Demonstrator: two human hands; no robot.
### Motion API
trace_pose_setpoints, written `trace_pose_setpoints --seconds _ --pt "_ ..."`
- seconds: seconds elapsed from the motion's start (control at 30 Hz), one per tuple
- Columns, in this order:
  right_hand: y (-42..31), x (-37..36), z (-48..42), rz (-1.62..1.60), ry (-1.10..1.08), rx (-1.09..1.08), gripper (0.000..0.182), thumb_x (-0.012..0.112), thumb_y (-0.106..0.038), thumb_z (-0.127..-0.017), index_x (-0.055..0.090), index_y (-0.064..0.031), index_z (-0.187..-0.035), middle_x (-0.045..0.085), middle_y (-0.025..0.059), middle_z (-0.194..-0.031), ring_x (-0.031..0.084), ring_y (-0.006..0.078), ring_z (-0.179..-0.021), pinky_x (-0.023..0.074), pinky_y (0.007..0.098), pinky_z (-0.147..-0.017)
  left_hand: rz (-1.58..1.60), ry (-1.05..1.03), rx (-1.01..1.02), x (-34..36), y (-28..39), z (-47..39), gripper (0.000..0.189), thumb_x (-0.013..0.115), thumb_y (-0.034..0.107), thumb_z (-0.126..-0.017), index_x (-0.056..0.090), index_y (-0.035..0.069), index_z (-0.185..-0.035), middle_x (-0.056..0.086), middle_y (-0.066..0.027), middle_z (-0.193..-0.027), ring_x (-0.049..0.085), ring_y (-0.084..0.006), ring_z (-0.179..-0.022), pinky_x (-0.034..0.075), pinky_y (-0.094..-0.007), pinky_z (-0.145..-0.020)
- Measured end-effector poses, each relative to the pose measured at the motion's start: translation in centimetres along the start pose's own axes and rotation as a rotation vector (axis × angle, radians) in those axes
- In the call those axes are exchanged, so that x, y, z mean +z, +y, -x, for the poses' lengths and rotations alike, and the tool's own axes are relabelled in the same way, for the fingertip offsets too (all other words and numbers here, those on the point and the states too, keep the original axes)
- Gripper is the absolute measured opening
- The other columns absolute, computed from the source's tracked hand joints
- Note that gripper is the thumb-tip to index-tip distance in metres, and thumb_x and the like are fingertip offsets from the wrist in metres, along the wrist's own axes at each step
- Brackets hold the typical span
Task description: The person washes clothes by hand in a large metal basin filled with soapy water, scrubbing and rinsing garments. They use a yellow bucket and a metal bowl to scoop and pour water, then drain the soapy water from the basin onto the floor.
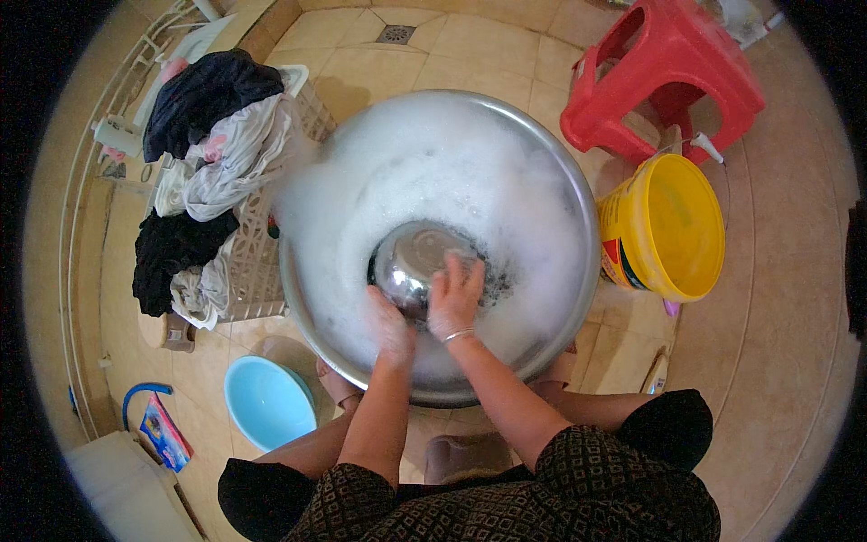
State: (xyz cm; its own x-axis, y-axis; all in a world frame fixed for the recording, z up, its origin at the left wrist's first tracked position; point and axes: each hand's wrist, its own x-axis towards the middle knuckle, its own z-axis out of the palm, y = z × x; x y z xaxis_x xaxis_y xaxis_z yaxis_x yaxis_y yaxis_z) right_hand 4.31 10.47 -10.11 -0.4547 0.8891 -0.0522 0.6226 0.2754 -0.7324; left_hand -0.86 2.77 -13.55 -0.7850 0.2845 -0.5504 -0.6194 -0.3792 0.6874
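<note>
A large round metal basin (586, 223) full of white suds (420, 149) stands before me. Within the foam sits a small shiny metal bowl (413, 261), its rounded underside facing up. My left hand (391, 325) is at the bowl's lower left edge, partly covered in foam. My right hand (458, 295) lies over the bowl's right side with its fingers spread, and a thin bracelet circles that wrist. Whether either hand grips the rim is hard to see. What lies beneath the bowl and suds is hidden.
At left, a plastic laundry basket (261, 257) is heaped with dark and white clothes (240, 156). A light blue basin (271, 403) rests on the tiles at lower left. On the right are a yellow bucket (687, 227) and a red plastic stool (677, 61). A floor drain (395, 34) lies beyond.
</note>
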Motion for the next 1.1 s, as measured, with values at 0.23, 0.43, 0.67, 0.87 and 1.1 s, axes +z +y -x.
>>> trace_pose_setpoints --seconds 0.23,0.43,0.67,0.87,1.1 --pt "-2.0 -0.8 -5.4 0.384 -0.45 -0.543 0.046 0.034 -0.037 -0.085 0.036 -0.0129 -0.124 0.033 0.0096 -0.13 0.028 0.0274 -0.12 0.0198 0.0417 -0.099 -0.008 -0.011 -0.011 -2.1 -2.3 -1.7 0.051 0.028 0.04 -0.09 0.037 -0.002 -0.12 0.043 -0.0115 -0.116 0.042 -0.0216 -0.105 0.033 -0.0323 -0.091" --pt "5.8 -1.5 -10.3 0.16 -0.612 0.256 0.051 0.029 -0.046 -0.085 0.043 -0.0104 -0.118 0.045 0.0171 -0.119 0.041 0.0317 -0.111 0.0303 0.039 -0.094 -0.281 0.031 -0.006 2.6 2.9 1.8 0.053 0.035 0.04 -0.088 0.032 0.004 -0.125 0.039 -0.0115 -0.122 0.037 -0.0234 -0.112 0.03 -0.0362 -0.094" --pt "20.9 2.9 -10.6 0.56 -0.637 -0.016 0.036 0.04 -0.028 -0.081 0.051 -0.0046 -0.106 0.054 0.0202 -0.103 0.051 0.0338 -0.098 0.0392 0.0423 -0.084 -0.306 0.077 -0.041 1.0 -0.4 -1.1 0.046 0.04 0.035 -0.087 0.041 0.001 -0.118 0.046 -0.0088 -0.112 0.042 -0.0192 -0.103 0.033 -0.0303 -0.089" --pt "10.7 -1.3 -7.5 -0.097 -0.536 0.634 0.052 0.043 -0.04 -0.083 0.046 0.0019 -0.113 0.055 0.0172 -0.103 0.051 0.0311 -0.097 0.039 0.0402 -0.082 -0.174 0.17 -0.295 -2.5 0.4 -0.8 0.049 0.038 0.038 -0.085 0.038 0.002 -0.119 0.042 -0.0098 -0.115 0.039 -0.0205 -0.106 0.031 -0.0327 -0.091" --pt "7.2 0.0 -4.2 -0.989 -0.023 0.766 0.042 0.046 -0.04 -0.084 0.05 -0.0007 -0.096 0.055 0.0097 -0.091 0.055 0.0199 -0.078 0.046 0.0339 -0.064 -0.379 -0.227 0.196 -2.4 -4.9 0.1 0.055 0.032 0.043 -0.085 0.032 0.003 -0.124 0.036 -0.0112 -0.123 0.036 -0.024 -0.111 0.029 -0.0364 -0.095"
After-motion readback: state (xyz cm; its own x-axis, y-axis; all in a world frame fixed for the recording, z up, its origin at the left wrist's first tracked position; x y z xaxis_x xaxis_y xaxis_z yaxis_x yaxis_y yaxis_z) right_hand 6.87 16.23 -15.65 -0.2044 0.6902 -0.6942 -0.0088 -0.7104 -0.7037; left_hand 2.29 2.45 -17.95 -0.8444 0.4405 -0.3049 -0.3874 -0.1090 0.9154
